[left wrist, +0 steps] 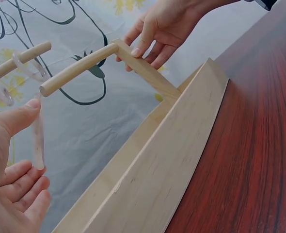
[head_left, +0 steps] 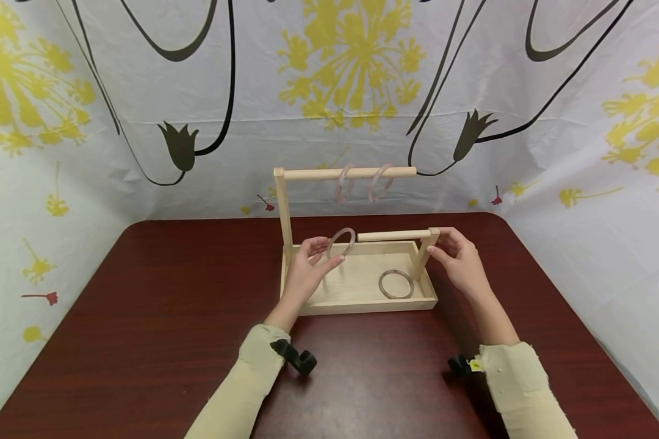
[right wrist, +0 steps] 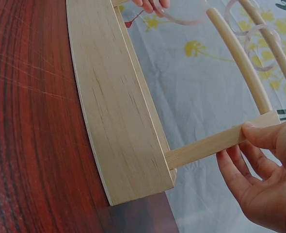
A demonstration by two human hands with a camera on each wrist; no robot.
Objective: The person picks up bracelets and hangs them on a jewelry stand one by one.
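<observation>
My left hand [head_left: 306, 271] pinches a pale translucent bangle [head_left: 353, 239] between thumb and fingers, close to the free end of the short lower rod [head_left: 393, 235]. In the left wrist view the bangle [left wrist: 38, 138] stands edge-on just below that rod's tip. My right hand [head_left: 461, 261] grips the short upright post [head_left: 425, 255] near its top, thumb in front and fingers behind. Both belong to a light wooden bangle stand with a tray base [head_left: 362, 308]. Two pinkish bangles [head_left: 344, 184] hang on the long upper rod [head_left: 307, 175]. A greyish-brown bangle [head_left: 381, 286] lies inside the tray at the right.
The stand sits on a dark red wooden table [head_left: 198, 292] near its back edge. A tall post [head_left: 283, 207] carries the upper rod at the left. Behind hangs a white cloth [head_left: 241, 122] with yellow and dark flower prints. A black strap [head_left: 293, 356] circles each wrist.
</observation>
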